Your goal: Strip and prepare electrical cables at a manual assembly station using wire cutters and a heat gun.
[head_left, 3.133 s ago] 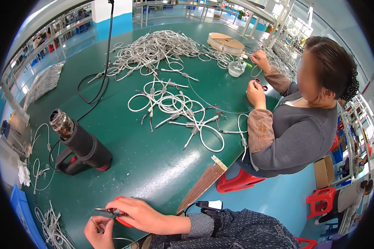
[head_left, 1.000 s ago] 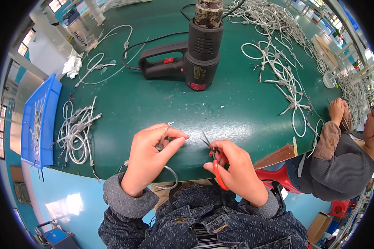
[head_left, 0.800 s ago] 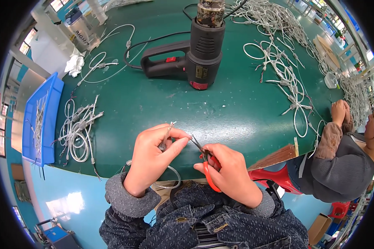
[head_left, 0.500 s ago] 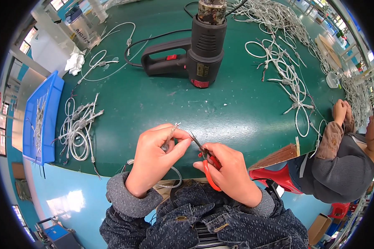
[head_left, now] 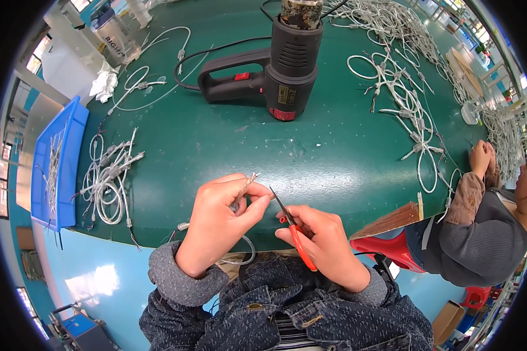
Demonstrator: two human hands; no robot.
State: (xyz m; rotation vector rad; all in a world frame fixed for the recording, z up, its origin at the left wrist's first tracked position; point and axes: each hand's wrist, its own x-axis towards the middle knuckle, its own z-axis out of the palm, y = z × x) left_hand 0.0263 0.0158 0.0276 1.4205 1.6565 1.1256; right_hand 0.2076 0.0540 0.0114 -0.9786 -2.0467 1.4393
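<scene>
Watched from my remote post, the left hand pinches a pale cable, its frayed end above the fingers. The right hand grips red-handled scissors, tips just beside the left fingertips; the hands stay apart at the green table's near edge, a black heat gun lying beyond.

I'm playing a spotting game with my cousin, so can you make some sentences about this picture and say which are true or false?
1. The right hand holds red-handled metal scissors. True.
2. Only one of the wearer's hands holds something. False: the left hand holds a silvery braided cable.
3. The black plastic heat gun rests on the green table. True.
4. A yellow tray is at the left. False: it's a blue plastic tray.
5. A grey-sweatered co-worker is at the right. True.
</scene>
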